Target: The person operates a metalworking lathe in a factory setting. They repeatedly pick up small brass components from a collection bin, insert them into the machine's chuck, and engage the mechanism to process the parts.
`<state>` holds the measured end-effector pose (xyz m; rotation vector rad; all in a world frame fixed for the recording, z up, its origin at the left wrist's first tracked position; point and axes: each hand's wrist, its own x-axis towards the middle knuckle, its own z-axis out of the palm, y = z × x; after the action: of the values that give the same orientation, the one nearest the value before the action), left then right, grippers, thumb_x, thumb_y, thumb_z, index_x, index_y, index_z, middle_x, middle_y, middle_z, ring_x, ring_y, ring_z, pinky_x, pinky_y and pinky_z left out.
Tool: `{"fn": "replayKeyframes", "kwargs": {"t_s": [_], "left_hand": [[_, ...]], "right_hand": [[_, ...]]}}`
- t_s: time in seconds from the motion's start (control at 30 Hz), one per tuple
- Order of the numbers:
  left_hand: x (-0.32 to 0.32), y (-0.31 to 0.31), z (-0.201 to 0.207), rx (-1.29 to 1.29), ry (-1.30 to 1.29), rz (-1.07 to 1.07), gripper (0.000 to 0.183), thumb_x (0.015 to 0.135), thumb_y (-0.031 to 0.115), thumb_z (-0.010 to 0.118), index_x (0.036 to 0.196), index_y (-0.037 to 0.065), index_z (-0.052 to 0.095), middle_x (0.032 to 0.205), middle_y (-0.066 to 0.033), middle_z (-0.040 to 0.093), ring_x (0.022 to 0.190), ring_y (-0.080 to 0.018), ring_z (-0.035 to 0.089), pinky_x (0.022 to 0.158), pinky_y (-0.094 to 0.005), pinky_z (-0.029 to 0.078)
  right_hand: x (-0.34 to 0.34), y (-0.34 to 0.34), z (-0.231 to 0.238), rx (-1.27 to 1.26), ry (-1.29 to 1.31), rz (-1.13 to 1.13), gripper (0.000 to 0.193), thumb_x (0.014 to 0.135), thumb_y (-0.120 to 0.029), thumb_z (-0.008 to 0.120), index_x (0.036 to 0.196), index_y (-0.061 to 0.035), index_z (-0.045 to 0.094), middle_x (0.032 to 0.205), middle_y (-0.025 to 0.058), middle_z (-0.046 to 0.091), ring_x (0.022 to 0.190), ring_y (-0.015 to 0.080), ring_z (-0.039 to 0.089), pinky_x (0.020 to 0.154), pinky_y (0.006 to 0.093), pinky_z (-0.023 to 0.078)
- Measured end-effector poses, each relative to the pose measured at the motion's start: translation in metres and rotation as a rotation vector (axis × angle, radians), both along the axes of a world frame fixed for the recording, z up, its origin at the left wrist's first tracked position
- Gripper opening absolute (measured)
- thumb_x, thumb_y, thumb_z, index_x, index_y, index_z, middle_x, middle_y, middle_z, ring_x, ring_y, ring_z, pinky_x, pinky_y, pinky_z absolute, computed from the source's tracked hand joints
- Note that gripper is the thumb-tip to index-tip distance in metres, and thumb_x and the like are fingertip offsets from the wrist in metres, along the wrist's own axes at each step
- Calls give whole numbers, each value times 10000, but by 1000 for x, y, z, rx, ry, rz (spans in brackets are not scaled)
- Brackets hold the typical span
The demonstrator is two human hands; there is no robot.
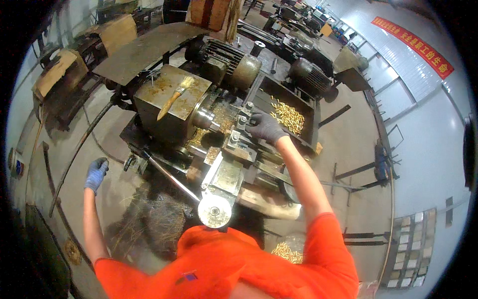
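My left hand, in a blue-grey glove, is held out to the left of the lathe, clear of the machine. Its fingers are curled in, and whatever they may hold is hidden. Over the lathe's tool post, my right hand in a dark glove bends its fingers down beside the clamping bolts. What lies under those fingertips cannot be seen. Just left of them is the metal spindle nose, with brass-coloured chips around it. A round pale handwheel sits close to my body.
A wooden-handled brush lies on the headstock. Many small brass pieces fill part of a metal tray behind my right hand, and others lie low by my right side. A long lever slants toward the handwheel. Motors stand behind.
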<state>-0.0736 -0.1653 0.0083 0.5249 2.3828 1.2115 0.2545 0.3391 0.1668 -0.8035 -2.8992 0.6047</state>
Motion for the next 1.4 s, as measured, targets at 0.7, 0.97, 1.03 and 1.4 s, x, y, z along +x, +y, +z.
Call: {"fn": "replayKeyframes", "kwargs": {"t_s": [0.7, 0.97, 1.03, 1.4], "left_hand": [[19, -20, 19, 68, -91, -21, 295, 848, 206, 562, 1062, 2, 576, 812, -57, 610, 677, -122, 562, 578, -258, 455], [30, -31, 37, 40, -67, -46, 318, 853, 230, 564, 1062, -10, 566, 813, -64, 605, 692, -136, 560, 593, -270, 464], [26, -29, 34, 56, -75, -51, 315, 851, 225, 566, 1064, -8, 566, 819, -60, 604, 687, -136, 556, 589, -270, 462], [14, -18, 48, 42, 160, -96, 340, 848, 241, 578, 1090, 2, 557, 927, -90, 628, 818, -188, 584, 711, -301, 465]], "right_hand": [[-12, 14, -7, 53, -17, 33, 475, 623, -404, 648, 937, -47, 641, 865, 162, 644, 842, 281, 616, 768, 348, 470], [-19, -5, 4, 65, -102, 55, 494, 603, -396, 640, 863, 24, 634, 1028, 198, 573, 901, 315, 581, 815, 348, 458], [-4, 14, -16, 110, 56, 95, 484, 598, -414, 639, 803, 24, 645, 899, 205, 605, 825, 312, 597, 760, 356, 474], [15, -29, 39, 132, -19, -63, 436, 668, -469, 640, 865, -82, 675, 799, 162, 640, 740, 291, 617, 690, 364, 486]]}}
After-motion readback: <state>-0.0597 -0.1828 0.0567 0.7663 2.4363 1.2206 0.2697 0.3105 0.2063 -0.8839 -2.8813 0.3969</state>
